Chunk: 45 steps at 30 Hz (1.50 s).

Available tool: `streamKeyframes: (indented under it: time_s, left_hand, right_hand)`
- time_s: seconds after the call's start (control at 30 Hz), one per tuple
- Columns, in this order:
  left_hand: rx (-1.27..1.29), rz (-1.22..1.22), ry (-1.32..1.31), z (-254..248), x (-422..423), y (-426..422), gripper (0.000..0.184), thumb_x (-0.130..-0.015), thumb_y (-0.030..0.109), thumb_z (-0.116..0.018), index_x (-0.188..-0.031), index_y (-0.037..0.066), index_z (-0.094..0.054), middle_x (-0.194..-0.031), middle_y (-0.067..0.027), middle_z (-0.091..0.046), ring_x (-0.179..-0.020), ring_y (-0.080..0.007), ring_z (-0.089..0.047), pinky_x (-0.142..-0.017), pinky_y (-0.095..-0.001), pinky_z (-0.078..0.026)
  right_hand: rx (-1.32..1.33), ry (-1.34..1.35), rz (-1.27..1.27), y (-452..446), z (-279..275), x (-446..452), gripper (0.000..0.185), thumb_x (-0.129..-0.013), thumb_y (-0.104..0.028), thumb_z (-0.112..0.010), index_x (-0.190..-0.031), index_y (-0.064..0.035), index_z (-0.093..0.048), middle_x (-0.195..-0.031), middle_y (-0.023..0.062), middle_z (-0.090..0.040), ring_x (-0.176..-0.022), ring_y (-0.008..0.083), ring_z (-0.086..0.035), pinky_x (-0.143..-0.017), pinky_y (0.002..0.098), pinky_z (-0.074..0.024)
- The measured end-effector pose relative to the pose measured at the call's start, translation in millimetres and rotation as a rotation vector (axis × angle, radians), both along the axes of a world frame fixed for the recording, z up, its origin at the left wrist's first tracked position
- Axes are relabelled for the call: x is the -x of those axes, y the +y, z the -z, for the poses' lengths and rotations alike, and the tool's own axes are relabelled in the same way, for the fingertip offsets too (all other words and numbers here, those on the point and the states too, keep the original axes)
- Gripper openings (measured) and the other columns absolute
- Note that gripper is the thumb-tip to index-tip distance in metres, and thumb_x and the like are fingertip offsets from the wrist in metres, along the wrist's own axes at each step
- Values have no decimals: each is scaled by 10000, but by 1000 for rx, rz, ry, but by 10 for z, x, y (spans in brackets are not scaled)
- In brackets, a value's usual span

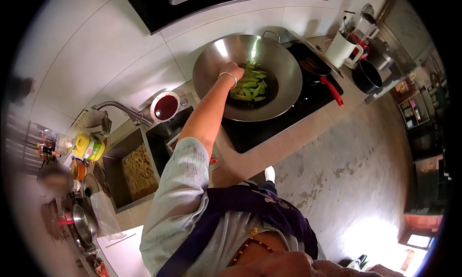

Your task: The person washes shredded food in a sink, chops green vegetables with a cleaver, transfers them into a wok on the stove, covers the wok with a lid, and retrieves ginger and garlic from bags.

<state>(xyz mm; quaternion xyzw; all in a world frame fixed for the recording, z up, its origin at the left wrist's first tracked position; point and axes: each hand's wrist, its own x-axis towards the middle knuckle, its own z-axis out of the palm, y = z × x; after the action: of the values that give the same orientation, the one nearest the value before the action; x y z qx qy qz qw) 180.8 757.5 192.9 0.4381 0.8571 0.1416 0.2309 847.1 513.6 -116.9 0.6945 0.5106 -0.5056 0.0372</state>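
Note:
My left hand (233, 71), with a bangle at its wrist, reaches over the large steel wok (284, 79) from its left side. Its fingers look curled together, and what they hold, if anything, is hidden. Green vegetable pieces (250, 86) lie in dark liquid at the bottom of the wok, right beside the hand. The wok stands on the black stove (250, 137). My right hand is out of view.
A red-handled pan (313, 67), a white jug (339, 49) and a black pot (366, 77) are at the right. Left of the wok are a bowl of dark red liquid (166, 107), a faucet (120, 107) and a sink (115, 162) holding pale brown food.

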Motion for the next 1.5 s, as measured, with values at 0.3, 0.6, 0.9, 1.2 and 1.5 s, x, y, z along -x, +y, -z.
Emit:
streamKeyframes:
  time_s: [0.3, 0.6, 0.9, 1.2, 1.5]
  left_hand:
    - [360, 535, 328, 202, -513, 25, 569, -792, 379, -628, -1314, 266, -432, -1481, -83, -129, -1344, -323, -174, -1050, -459, -283]
    - [202, 327, 264, 82, -382, 250, 509, -801, 382, -598, -1223, 109, -516, -1361, -150, -364, -1206, -371, -387, -980, -420, -364]
    - [153, 380, 161, 387, -656, 233, 594, -795, 394, -625, -1291, 124, -439, -1384, -177, -321, -1260, -377, -329, -1013, -403, -336]
    - [-139, 4, 165, -396, -775, -637, 411, -791, 273, -633, -1146, 85, -546, -1103, -166, -565, -1029, -322, -533, -885, -382, -430]
    - [-200, -417, -27, -466, -1283, -1208, 274, -779, 187, -629, -1018, 54, -606, -991, -157, -605, -825, -333, -590, -726, -389, -476]
  right_hand:
    - [-296, 271, 488, 2723, -151, -532, 173, -881, -158, -481, -906, -4, -557, -627, 63, -552, -459, 155, -520, -361, 264, -381]
    - [-1050, 594, 288, 5865, -2025, 371, 237, -880, -160, -557, -1073, -23, -566, -917, 30, -569, -750, 97, -518, -610, 230, -476]
    - [-1094, 493, -436, 7066, -2993, 2648, 251, -819, -162, -566, -1021, -20, -609, -921, 145, -631, -801, 257, -622, -740, 329, -485]
    - [-1341, -159, -1432, 8651, -1658, 3906, 338, -826, -204, -518, -1162, -173, -538, -1195, 146, -536, -1039, 307, -552, -846, 376, -470]
    - [-939, 284, -1212, 8982, -1531, 3993, 395, -845, -311, -539, -1123, -33, -569, -957, 163, -620, -888, 229, -584, -737, 346, -468]
